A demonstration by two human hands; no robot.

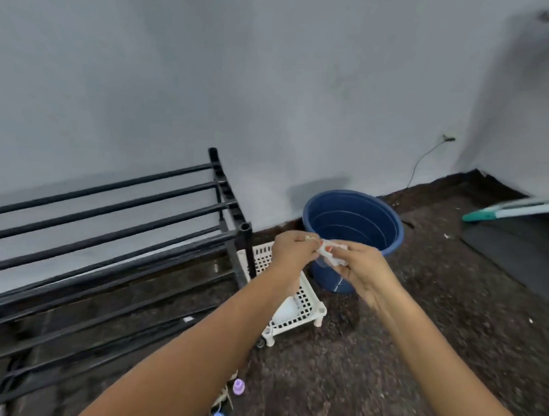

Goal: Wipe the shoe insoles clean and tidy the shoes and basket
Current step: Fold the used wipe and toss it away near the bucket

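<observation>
- Two hands, left hand (292,249) and right hand (363,271), pinch a crumpled white wipe (332,256) between them
- Below lies a white lattice basket (307,301), beside a round blue bucket (354,220)

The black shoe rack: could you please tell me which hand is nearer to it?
Left. The left hand is beside the shoe rack's corner post, above the white basket; the right hand is farther right, in front of the blue bucket. Both pinch a wipe.
</observation>
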